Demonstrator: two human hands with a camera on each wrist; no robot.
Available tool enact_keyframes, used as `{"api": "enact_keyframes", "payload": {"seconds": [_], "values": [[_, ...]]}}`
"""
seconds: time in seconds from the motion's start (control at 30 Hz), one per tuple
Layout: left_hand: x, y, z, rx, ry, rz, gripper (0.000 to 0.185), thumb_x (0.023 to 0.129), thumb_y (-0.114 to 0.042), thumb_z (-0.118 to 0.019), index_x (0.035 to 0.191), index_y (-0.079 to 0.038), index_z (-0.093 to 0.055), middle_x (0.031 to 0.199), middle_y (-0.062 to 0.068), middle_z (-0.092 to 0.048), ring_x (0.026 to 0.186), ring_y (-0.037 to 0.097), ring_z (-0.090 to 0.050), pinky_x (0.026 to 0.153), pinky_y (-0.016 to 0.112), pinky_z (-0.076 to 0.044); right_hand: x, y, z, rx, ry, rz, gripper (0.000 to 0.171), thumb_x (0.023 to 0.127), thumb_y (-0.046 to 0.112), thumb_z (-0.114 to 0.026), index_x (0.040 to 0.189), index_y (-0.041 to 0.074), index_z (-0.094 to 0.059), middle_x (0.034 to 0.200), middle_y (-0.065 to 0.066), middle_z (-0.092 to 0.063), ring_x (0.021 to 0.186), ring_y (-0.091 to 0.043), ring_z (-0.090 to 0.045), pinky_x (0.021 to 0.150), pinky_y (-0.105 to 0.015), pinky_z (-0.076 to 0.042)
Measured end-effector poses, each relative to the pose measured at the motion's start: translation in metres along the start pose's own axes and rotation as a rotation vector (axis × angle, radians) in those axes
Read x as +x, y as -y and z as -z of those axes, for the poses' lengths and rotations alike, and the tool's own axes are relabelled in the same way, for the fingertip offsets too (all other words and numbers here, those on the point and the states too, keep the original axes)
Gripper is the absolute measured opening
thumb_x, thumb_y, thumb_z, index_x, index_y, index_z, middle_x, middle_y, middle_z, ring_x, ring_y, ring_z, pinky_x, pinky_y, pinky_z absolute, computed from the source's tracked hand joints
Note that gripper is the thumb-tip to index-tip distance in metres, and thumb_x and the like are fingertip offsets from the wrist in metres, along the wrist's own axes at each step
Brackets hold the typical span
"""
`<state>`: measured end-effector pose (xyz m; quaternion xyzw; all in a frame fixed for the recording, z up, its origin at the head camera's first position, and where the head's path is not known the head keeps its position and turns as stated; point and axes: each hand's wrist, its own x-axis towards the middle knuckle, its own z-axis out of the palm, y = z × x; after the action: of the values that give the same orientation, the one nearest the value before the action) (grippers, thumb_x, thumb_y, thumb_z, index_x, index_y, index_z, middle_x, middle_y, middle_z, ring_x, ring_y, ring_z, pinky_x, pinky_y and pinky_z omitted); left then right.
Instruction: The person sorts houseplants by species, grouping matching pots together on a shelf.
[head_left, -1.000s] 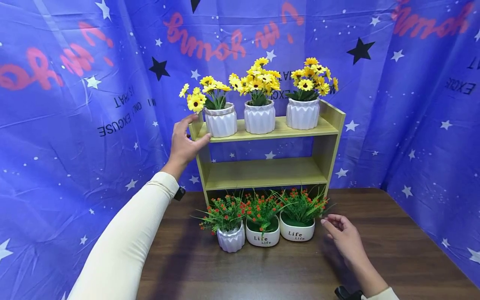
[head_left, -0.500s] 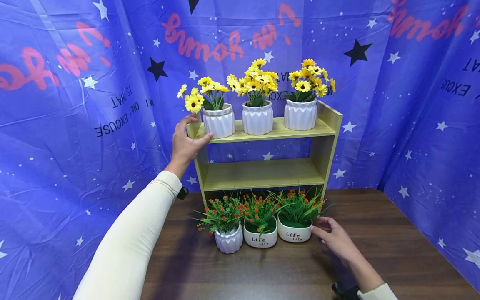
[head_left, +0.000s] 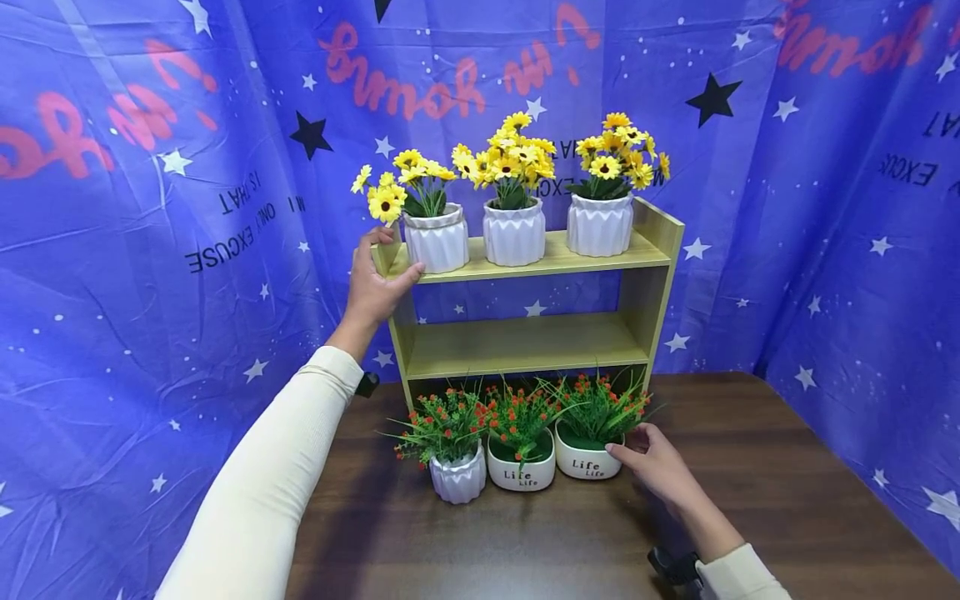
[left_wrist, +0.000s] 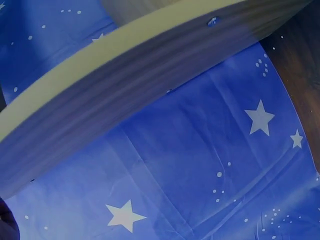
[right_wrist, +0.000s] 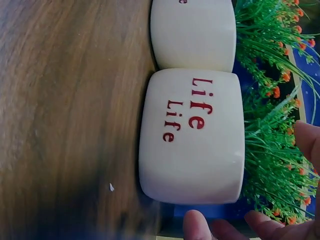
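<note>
A light wooden two-tier rack (head_left: 555,252) stands at the back of a dark wooden table (head_left: 750,467). My left hand (head_left: 384,262) grips the left end of its top shelf, thumb on the front edge, next to the left pot of yellow flowers (head_left: 437,242). The left wrist view shows only the rack's board (left_wrist: 125,65). In front of the rack stand three pots of green sprigs with red buds. My right hand (head_left: 633,446) touches the right side of the rightmost one, a white "Life" pot (head_left: 587,463) (right_wrist: 192,135), with straight fingertips (right_wrist: 196,226) beside it.
Two more white ribbed pots of yellow flowers (head_left: 513,233) (head_left: 600,225) stand on the top shelf. The middle shelf (head_left: 525,342) is bare. A second "Life" pot (head_left: 521,475) and a ribbed pot (head_left: 457,479) stand left of the touched one. Blue starred cloth (head_left: 150,292) hangs all round.
My right hand has moved left across the table and reached the rightmost "Life" pot. My left hand has stayed on the rack's top shelf.
</note>
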<state>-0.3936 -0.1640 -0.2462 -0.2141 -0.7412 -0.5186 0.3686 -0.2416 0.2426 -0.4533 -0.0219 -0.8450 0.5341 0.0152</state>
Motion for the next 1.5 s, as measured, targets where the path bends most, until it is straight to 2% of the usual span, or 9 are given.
{"api": "enact_keyframes", "payload": {"seconds": [0.1,0.17,0.23,0.33,0.4,0.73,0.87,1.1,1.5], "values": [[0.002,-0.001,0.0,-0.036,0.005,0.017,0.057,0.074,-0.014,-0.084,0.115,-0.004,-0.046,0.137,0.008,-0.049,0.126,0.021,-0.04,0.107,0.035,-0.031,0.005,-0.001,-0.003,-0.003,-0.002,0.003,0.077,0.092,0.031,-0.07,0.139,-0.014,-0.031,0.141,-0.039,-0.039,0.13,-0.051,-0.04,0.102,-0.057,-0.04],[-0.001,-0.013,0.001,-0.049,0.011,0.026,0.056,0.076,-0.01,-0.082,0.117,0.0,-0.045,0.139,0.013,-0.048,0.128,0.024,-0.038,0.109,0.035,-0.029,0.008,-0.003,-0.005,-0.004,0.001,-0.004,0.079,0.091,0.032,-0.071,0.141,-0.014,-0.029,0.142,-0.039,-0.038,0.13,-0.051,-0.039,0.102,-0.057,-0.039],[-0.002,-0.014,0.001,-0.055,0.012,0.04,0.058,0.076,-0.008,-0.082,0.119,0.002,-0.044,0.141,0.014,-0.047,0.129,0.027,-0.037,0.109,0.035,-0.029,0.01,-0.004,-0.008,-0.003,-0.001,-0.01,0.081,0.091,0.032,-0.071,0.143,-0.013,-0.028,0.142,-0.039,-0.038,0.131,-0.051,-0.04,0.102,-0.057,-0.039],[-0.003,-0.013,0.002,-0.052,0.005,0.056,0.06,0.076,-0.007,-0.082,0.121,0.003,-0.044,0.141,0.014,-0.046,0.129,0.027,-0.037,0.108,0.036,-0.03,0.013,-0.008,-0.014,0.01,-0.003,-0.01,0.081,0.09,0.029,-0.072,0.142,-0.014,-0.028,0.14,-0.039,-0.04,0.129,-0.049,-0.041,0.103,-0.056,-0.038],[-0.002,-0.002,0.0,-0.047,-0.007,0.057,0.06,0.075,-0.009,-0.084,0.12,-0.001,-0.045,0.14,0.008,-0.048,0.127,0.024,-0.038,0.107,0.035,-0.031,0.014,-0.01,-0.017,0.018,-0.009,-0.01,0.08,0.089,0.027,-0.074,0.142,-0.013,-0.028,0.139,-0.037,-0.042,0.129,-0.047,-0.042,0.103,-0.055,-0.037],[0.0,-0.004,-0.003,-0.055,-0.025,0.039,0.059,0.073,-0.016,-0.084,0.116,-0.003,-0.046,0.137,0.004,-0.049,0.126,0.02,-0.038,0.105,0.033,-0.034,0.023,-0.015,-0.026,0.072,0.007,0.028,0.083,0.086,0.018,-0.076,0.146,-0.01,-0.025,0.141,-0.034,-0.042,0.133,-0.043,-0.037,0.111,-0.052,-0.026],[0.0,-0.003,-0.003,-0.06,-0.033,0.043,0.057,0.073,-0.015,-0.084,0.115,-0.005,-0.046,0.137,0.004,-0.049,0.126,0.021,-0.038,0.106,0.032,-0.033,0.025,-0.017,-0.031,0.067,-0.003,0.027,0.087,0.085,0.018,-0.078,0.146,-0.009,-0.023,0.14,-0.035,-0.043,0.132,-0.044,-0.038,0.11,-0.053,-0.027],[-0.002,-0.005,-0.003,-0.069,-0.023,0.097,0.059,0.073,-0.016,-0.084,0.117,-0.006,-0.046,0.139,0.001,-0.047,0.126,0.02,-0.039,0.103,0.034,-0.037,0.024,-0.02,-0.032,0.041,-0.029,0.022,0.09,0.084,0.022,-0.08,0.147,-0.009,-0.024,0.14,-0.035,-0.043,0.132,-0.044,-0.04,0.11,-0.053,-0.028],[-0.001,-0.004,-0.003,-0.039,-0.018,0.065,0.057,0.074,-0.017,-0.083,0.116,-0.008,-0.046,0.142,0.005,-0.049,0.127,0.021,-0.038,0.107,0.034,-0.031,0.004,-0.006,-0.01,-0.073,-0.131,0.016,0.089,0.083,0.039,-0.079,0.146,-0.007,-0.034,0.135,-0.03,-0.052,0.124,-0.04,-0.049,0.1,-0.049,-0.04]]}}
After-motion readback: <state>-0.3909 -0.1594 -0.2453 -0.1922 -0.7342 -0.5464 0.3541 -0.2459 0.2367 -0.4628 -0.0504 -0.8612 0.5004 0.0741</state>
